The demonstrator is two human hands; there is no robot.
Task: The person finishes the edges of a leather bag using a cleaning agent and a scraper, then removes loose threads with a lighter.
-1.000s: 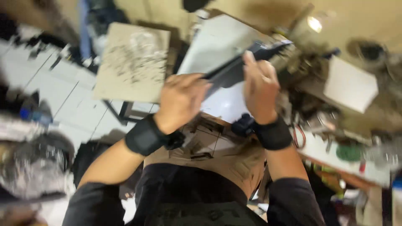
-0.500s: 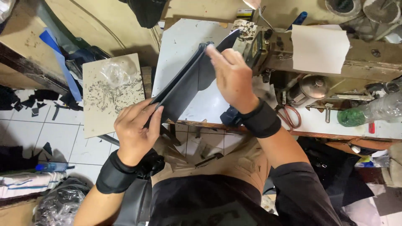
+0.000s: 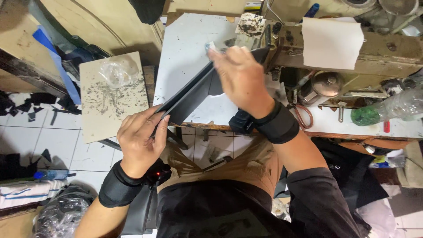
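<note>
- left hand fingers curled, pinching near end of dark strip
- right hand fingers closed, gripping strip's far end by sewing machine
- strip stretched diagonally over white table

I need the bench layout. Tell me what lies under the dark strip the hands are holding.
Under the dark strip lies the pale worktable. The near end, gripped by the left hand, overhangs tiled floor. The right hand covers the far end, so what lies beneath there is hidden.
</note>
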